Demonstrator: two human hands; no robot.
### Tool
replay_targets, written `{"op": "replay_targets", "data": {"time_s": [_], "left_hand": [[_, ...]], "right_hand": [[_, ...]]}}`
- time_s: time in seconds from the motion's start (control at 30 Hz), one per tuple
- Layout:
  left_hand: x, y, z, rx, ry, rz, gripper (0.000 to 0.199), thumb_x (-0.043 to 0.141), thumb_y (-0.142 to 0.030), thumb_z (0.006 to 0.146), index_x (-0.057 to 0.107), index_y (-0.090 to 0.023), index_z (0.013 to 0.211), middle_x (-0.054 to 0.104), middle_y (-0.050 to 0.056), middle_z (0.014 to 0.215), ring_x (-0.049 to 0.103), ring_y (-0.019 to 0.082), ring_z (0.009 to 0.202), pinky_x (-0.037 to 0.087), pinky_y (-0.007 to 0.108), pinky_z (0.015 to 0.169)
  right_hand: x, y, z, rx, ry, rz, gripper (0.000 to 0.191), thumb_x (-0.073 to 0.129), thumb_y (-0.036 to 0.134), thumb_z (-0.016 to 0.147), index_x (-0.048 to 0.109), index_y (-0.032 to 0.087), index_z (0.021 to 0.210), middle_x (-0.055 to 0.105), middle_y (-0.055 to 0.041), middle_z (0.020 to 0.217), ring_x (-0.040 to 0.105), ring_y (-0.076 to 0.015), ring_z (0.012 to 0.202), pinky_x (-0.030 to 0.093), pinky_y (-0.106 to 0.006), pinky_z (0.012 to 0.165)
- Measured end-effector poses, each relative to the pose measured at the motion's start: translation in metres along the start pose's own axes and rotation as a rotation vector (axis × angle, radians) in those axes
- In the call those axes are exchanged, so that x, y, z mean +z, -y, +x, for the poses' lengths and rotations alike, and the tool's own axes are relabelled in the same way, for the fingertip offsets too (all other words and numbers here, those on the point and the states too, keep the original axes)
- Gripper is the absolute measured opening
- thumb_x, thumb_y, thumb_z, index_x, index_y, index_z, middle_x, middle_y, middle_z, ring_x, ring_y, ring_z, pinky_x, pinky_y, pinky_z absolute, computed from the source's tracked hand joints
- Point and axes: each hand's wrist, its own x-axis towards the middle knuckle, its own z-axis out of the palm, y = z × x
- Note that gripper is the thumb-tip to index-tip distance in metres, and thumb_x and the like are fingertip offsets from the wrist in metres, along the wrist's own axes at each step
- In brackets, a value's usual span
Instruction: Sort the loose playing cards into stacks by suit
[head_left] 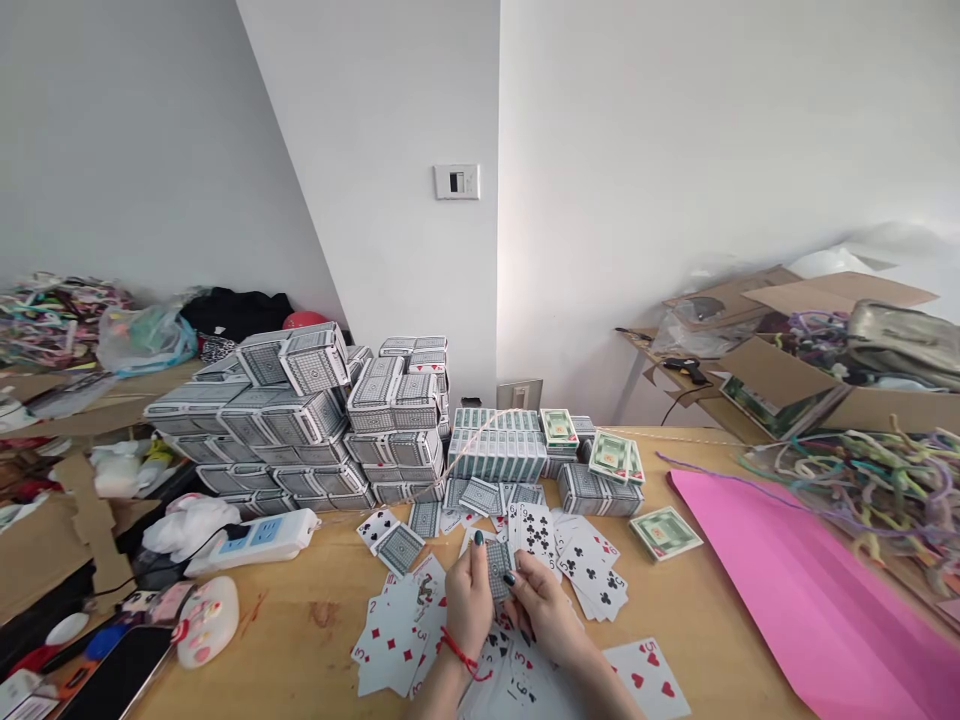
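A small bunch of playing cards [500, 566], patterned backs up, is held between my two hands above the table's front half. My left hand [470, 590], with a red string on its wrist, grips the bunch from the left, thumb on top. On the right side my right hand [541, 605] pinches it between thumb and fingers. Face-up cards lie spread around: diamonds [390, 640] at left, clubs [592, 575] at right and a five of hearts [649, 680] near the front. More loose cards under my wrists are partly hidden.
Stacked card bundles [292, 430] rise behind at left. Green card boxes [665, 532] stand at right beside pink paper [795, 580]. A power strip [262, 540], a phone [116, 675] and a white, pink-patterned object [206, 622] lie left; fuzzy stems [885, 490] lie far right.
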Motion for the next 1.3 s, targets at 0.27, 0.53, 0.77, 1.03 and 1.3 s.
{"op": "replay_targets", "data": {"time_s": [0.27, 0.53, 0.77, 1.03, 1.3], "left_hand": [[-0.006, -0.005, 0.005, -0.111, 0.221, -0.231, 0.042, 0.042, -0.056, 0.077, 0.036, -0.021, 0.054, 0.034, -0.007, 0.044, 0.036, 0.01, 0.039, 0.031, 0.021, 0.041], [-0.01, -0.003, 0.008, -0.038, 0.286, -0.214, 0.035, 0.043, -0.047, 0.08, 0.039, -0.02, 0.058, 0.036, -0.008, 0.044, 0.035, 0.009, 0.039, 0.032, 0.02, 0.044], [-0.014, 0.008, 0.02, -0.126, 0.133, -0.293, 0.037, 0.047, -0.054, 0.076, 0.042, -0.02, 0.061, 0.039, -0.008, 0.042, 0.033, 0.008, 0.035, 0.033, 0.02, 0.039], [-0.012, 0.01, 0.029, -0.277, 0.111, -0.352, 0.049, 0.05, -0.061, 0.068, 0.057, -0.014, 0.08, 0.06, 0.002, 0.055, 0.054, 0.016, 0.042, 0.043, 0.026, 0.039], [-0.012, 0.005, 0.023, -0.163, 0.127, -0.266, 0.039, 0.052, -0.053, 0.071, 0.057, -0.015, 0.067, 0.061, 0.004, 0.059, 0.058, 0.017, 0.047, 0.05, 0.028, 0.045]], "right_hand": [[-0.001, -0.001, 0.005, -0.059, -0.102, 0.069, 0.032, 0.043, 0.051, 0.08, 0.044, 0.02, 0.071, 0.051, 0.0061, 0.048, 0.034, -0.005, 0.031, 0.022, -0.017, 0.034], [-0.014, -0.004, 0.005, -0.078, -0.251, -0.006, 0.037, 0.042, 0.054, 0.079, 0.046, 0.019, 0.091, 0.056, 0.0024, 0.055, 0.043, -0.0098, 0.032, 0.031, -0.022, 0.035], [-0.035, -0.009, 0.002, -0.327, -0.575, -0.781, 0.027, 0.045, 0.044, 0.08, 0.057, 0.021, 0.088, 0.062, -0.0095, 0.084, 0.057, -0.0251, 0.081, 0.046, -0.039, 0.071], [-0.038, -0.027, 0.01, -0.244, -0.516, -1.207, 0.05, 0.048, 0.044, 0.077, 0.049, 0.019, 0.12, 0.046, -0.0099, 0.129, 0.034, -0.0319, 0.122, 0.035, -0.048, 0.095], [-0.037, -0.024, 0.011, -0.291, -0.467, -1.277, 0.039, 0.049, 0.036, 0.078, 0.058, 0.017, 0.112, 0.054, -0.0107, 0.122, 0.042, -0.0303, 0.117, 0.041, -0.045, 0.092]]}}
